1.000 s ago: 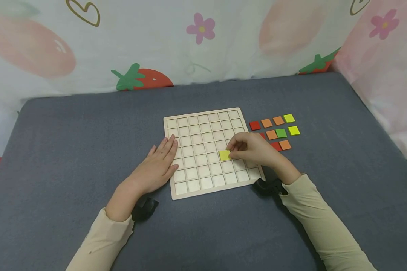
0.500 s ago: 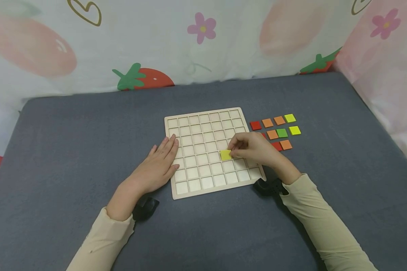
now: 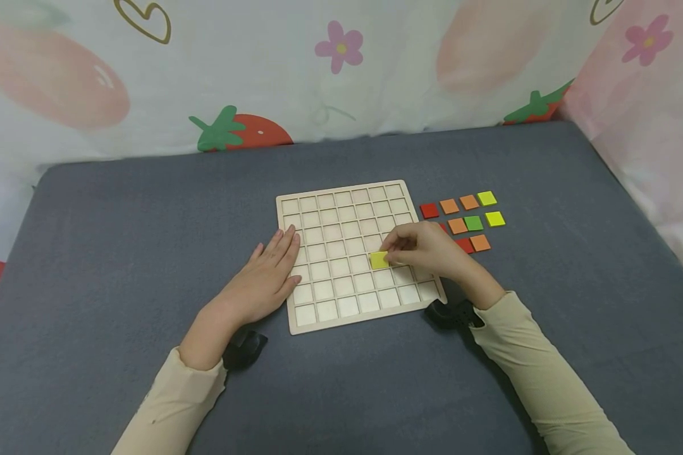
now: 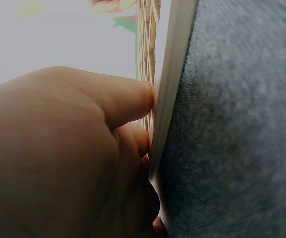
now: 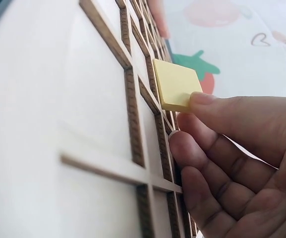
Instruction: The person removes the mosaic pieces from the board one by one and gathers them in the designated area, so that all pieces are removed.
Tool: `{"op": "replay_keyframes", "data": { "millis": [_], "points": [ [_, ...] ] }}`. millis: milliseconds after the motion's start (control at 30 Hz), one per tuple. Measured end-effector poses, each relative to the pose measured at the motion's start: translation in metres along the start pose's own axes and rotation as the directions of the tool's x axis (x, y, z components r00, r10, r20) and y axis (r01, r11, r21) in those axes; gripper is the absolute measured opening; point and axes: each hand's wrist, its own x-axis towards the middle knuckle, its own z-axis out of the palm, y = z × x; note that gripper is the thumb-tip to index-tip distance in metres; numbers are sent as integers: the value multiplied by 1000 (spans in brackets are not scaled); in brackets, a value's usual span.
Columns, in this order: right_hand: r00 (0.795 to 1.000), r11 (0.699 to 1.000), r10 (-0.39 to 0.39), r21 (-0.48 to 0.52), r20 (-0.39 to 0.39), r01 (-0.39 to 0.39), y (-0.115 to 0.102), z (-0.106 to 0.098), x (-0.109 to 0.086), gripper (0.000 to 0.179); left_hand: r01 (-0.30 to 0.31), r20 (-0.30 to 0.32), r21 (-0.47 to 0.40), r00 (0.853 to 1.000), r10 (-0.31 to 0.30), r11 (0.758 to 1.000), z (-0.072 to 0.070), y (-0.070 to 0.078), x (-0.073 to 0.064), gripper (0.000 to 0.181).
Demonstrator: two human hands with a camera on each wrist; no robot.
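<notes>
A pale wooden grid board (image 3: 341, 322) with square recesses lies on the table. The left hand (image 3: 262, 278) rests on its left edge with straight fingers; in the left wrist view the thumb (image 4: 128, 99) touches the board's rim. Over the right half of the board, the right hand (image 3: 427, 249) pinches a yellow square tile (image 3: 378, 260) between thumb and fingers. The right wrist view shows this tile (image 5: 177, 85) tilted, close to the grid's dividers. Whether it touches them, I cannot tell.
Right of the board lie several loose tiles: a red tile (image 3: 429, 210), an orange tile (image 3: 449, 206), a green tile (image 3: 473, 223) and a yellow tile (image 3: 495, 218) among them. The right hand partly covers some. A patterned curtain (image 3: 387, 82) stands behind the grey table (image 3: 148, 208).
</notes>
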Motion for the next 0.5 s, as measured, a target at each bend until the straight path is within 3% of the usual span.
{"op": "replay_keyframes", "data": {
  "millis": [500],
  "points": [
    [999,999,32,24,-12,-31,1,0,0,6,-2,-1,-1,1000,2,1000,0,-1,0,65]
  ]
}}
